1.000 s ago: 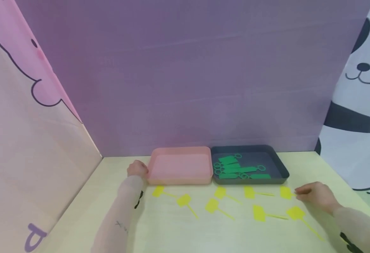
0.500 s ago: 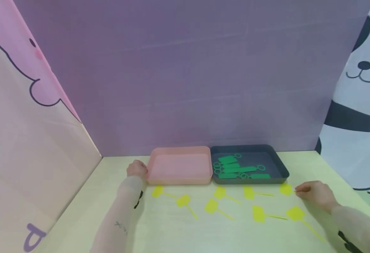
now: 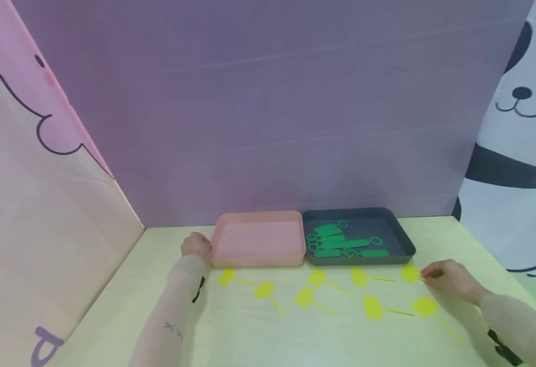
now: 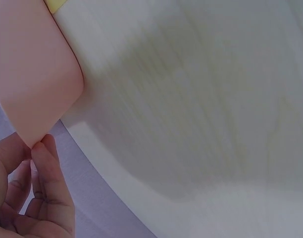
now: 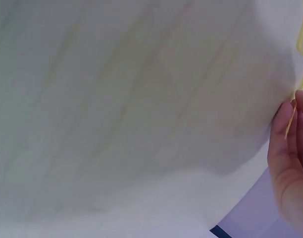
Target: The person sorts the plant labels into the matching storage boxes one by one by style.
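Note:
My left hand pinches the near left corner of the pink tray; in the left wrist view, thumb and fingertips close on the rim of the pink tray. At the right, my right hand pinches the thin tail of a yellow tag with a flat square head. The tail's end sticks out between thumb and fingers in the right wrist view. The head of this tag lies close to the front right corner of the dark grey tray.
Several more yellow tags, such as one tag and another tag, lie spread on the pale wooden table. Green tags with ring ends lie in the dark tray. A purple backdrop rises behind both trays.
The right hand and its yellow tag have shifted slightly up and left towards the dark tray. My left hand keeps its hold on the pink tray. The view has turned a little.

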Demonstrator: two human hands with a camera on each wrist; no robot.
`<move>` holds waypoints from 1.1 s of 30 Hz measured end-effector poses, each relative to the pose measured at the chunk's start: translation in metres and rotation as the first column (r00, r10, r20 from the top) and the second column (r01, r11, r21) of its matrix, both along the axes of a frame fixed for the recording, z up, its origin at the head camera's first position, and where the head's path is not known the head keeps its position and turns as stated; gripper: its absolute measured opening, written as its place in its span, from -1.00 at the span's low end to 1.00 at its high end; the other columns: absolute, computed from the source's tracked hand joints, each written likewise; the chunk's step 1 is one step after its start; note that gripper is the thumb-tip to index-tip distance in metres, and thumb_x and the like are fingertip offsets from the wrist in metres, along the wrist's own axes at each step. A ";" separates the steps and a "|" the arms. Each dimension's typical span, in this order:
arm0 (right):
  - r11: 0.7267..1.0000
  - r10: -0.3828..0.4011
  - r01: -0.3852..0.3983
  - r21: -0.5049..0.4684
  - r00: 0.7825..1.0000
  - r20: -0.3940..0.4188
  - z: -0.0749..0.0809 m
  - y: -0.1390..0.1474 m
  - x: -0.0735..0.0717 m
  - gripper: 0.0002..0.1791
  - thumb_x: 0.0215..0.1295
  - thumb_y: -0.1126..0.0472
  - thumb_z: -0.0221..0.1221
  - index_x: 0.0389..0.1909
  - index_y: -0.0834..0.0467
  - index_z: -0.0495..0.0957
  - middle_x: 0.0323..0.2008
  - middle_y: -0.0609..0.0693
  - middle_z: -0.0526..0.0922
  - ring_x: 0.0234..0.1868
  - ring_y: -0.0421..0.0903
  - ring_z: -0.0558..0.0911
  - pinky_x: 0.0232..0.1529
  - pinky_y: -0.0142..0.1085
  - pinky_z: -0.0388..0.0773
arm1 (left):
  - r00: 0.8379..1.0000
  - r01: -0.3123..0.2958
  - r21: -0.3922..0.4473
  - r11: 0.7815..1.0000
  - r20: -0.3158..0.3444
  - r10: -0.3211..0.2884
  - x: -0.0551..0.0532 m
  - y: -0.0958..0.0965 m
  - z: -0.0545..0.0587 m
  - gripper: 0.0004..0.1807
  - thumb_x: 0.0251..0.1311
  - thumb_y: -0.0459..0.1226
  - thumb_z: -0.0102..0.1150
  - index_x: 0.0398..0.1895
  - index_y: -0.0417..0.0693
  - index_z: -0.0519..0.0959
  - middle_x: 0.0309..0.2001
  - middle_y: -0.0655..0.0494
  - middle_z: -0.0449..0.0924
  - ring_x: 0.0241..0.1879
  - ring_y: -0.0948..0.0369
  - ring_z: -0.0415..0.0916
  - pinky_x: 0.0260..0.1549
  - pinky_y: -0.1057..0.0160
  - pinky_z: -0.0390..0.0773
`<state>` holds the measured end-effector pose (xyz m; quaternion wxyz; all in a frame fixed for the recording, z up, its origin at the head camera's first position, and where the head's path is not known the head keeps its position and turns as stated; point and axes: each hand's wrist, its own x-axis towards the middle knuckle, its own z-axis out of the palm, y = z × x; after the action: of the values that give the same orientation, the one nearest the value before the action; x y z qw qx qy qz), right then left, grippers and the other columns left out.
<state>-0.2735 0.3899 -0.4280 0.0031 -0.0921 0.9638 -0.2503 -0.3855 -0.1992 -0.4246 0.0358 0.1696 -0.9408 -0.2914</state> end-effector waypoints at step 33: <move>0.994 -0.107 0.108 0.003 0.990 -0.087 0.006 -0.021 0.022 -0.70 0.00 0.09 0.31 -0.26 0.18 0.68 -0.27 0.13 0.70 -0.23 -0.04 0.65 -0.25 -0.24 0.56 | 0.999 0.038 -0.010 0.999 -0.009 -0.038 0.000 -0.004 -0.001 -0.85 0.01 -0.35 0.14 -0.36 -0.18 0.64 -0.26 -0.13 0.64 -0.19 -0.08 0.52 -0.15 0.00 0.52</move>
<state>-0.2516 0.3688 -0.4215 -0.0520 -0.0508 0.9675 -0.2420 -0.3857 -0.2028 -0.4254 0.0352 0.1500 -0.9451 -0.2882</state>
